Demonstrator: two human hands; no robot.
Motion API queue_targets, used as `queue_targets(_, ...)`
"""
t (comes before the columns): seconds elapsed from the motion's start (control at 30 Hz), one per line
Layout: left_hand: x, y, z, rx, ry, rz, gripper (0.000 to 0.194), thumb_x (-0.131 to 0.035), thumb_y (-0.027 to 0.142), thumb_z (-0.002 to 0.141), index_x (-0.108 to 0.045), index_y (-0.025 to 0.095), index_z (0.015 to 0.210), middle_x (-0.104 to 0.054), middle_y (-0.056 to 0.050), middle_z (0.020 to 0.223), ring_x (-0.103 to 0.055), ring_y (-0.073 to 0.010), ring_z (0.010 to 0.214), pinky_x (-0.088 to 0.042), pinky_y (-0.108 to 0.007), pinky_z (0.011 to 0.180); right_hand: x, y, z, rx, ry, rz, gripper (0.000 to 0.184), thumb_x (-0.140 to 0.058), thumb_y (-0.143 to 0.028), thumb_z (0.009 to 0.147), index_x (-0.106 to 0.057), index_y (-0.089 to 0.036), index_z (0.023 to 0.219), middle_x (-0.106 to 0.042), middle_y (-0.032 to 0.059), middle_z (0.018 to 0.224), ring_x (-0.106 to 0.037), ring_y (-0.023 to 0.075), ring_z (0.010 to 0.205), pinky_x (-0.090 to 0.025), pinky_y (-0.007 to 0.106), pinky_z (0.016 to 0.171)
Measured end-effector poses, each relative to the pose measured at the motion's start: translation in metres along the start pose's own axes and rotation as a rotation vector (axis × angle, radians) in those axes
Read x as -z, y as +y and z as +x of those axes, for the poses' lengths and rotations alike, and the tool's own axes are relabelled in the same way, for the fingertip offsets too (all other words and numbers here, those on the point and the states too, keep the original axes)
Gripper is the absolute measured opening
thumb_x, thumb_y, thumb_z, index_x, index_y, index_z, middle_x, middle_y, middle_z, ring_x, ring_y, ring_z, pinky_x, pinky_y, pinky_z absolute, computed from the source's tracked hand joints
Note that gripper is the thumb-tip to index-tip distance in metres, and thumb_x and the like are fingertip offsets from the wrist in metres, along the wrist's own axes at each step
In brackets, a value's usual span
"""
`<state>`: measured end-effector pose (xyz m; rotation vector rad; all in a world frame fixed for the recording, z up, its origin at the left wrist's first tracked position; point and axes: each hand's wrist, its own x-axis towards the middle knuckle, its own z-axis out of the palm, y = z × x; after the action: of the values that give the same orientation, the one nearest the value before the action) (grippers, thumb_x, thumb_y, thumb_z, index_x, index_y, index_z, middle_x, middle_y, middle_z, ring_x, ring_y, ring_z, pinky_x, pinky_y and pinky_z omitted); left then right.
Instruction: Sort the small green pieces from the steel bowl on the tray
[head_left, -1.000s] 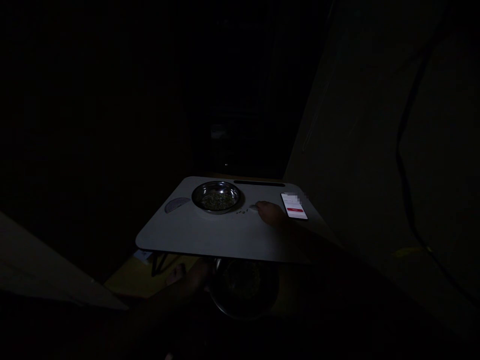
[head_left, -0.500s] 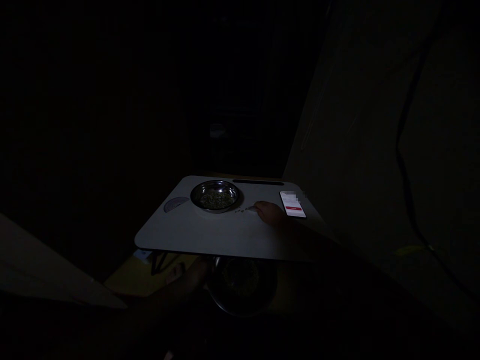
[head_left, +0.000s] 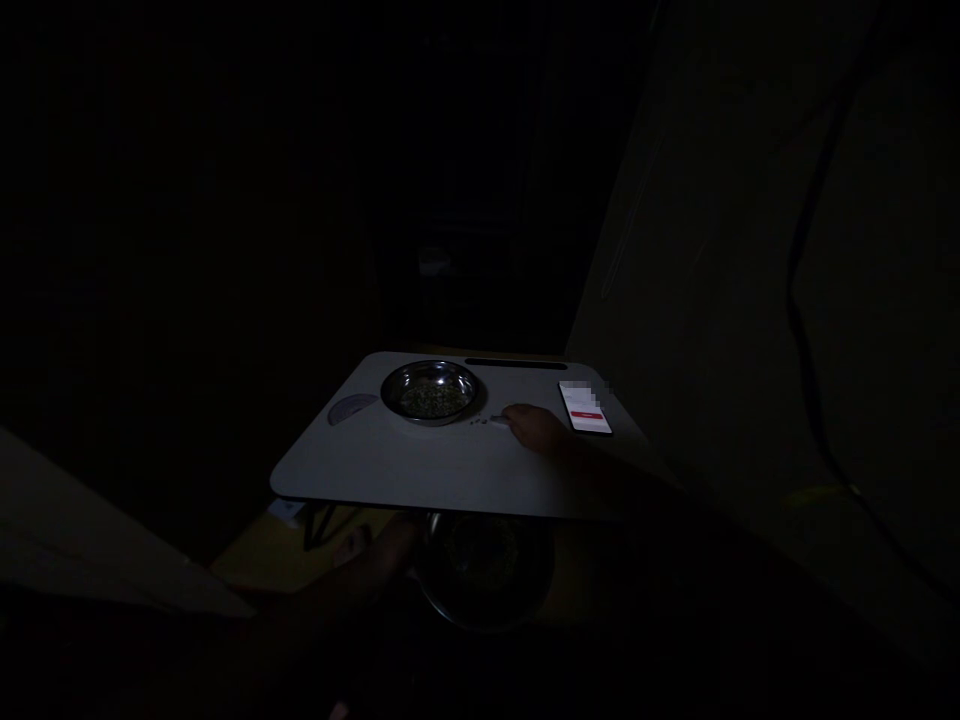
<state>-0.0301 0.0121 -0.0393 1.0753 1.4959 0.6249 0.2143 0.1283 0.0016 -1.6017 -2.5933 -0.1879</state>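
On the white table, my right hand is closed, with a small pale flat piece pinched at its fingertips; its kind is too dim to make out. Several small bits lie just left of that piece. Beside them stands a shiny steel bowl with small greenish pieces inside. Below the table's near edge, my left hand is at the left side of a larger metal bowl with dim greenish contents. Darkness hides the left fingers.
The white lap table has a dark slot along its far edge. A lit phone lies at the right, and a pale half-round shape shows at the left. A dark cable hangs along the right wall.
My right hand has shifted slightly left with the pale piece, nearer the small bits. My left hand and both bowls look unmoved.
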Motion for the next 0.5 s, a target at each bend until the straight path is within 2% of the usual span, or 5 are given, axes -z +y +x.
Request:
queue_targets(0.1, -0.002, 0.007, -0.004, 0.021, -0.027, -0.007, 0.012, -0.042, 0.013, 0.056, -0.054, 0.013, 0.059, -0.048, 0.0, 0.042, -0.044, -0.0116, 0.039, -0.032, -0.021, 0.04, -0.002, -0.001, -0.001, 0.034, 0.019, -0.004, 0.024, -0.031, -0.017, 0.08, -0.047, -0.016, 0.098, -0.053, 0.0067, 0.097, -0.046, 0.0139, 0.091, -0.033, 0.023, 0.075)
queue_targets(0.33, 0.0, 0.018, -0.014, -0.014, -0.021, 0.002, 0.016, -0.042, 0.009, 0.054, -0.055, 0.012, 0.063, -0.051, -0.001, 0.047, -0.046, -0.0117, 0.042, -0.033, -0.022, 0.043, -0.002, -0.009, -0.007, 0.089, 0.045, -0.013, 0.025, -0.03, -0.018, 0.081, -0.049, -0.014, 0.097, -0.054, 0.0079, 0.095, -0.046, 0.015, 0.091, -0.033, 0.024, 0.075)
queue_targets(0.5, -0.002, 0.019, -0.014, -0.015, -0.047, 0.016, 0.012, -0.041, 0.013, 0.059, -0.053, 0.011, 0.058, -0.048, -0.001, 0.044, -0.043, -0.0111, 0.039, -0.032, -0.022, 0.042, 0.001, -0.016, -0.014, 0.076, 0.034, 0.029, 0.026, -0.03, -0.018, 0.081, -0.049, -0.015, 0.098, -0.054, 0.0079, 0.097, -0.045, 0.0144, 0.093, -0.032, 0.024, 0.078)
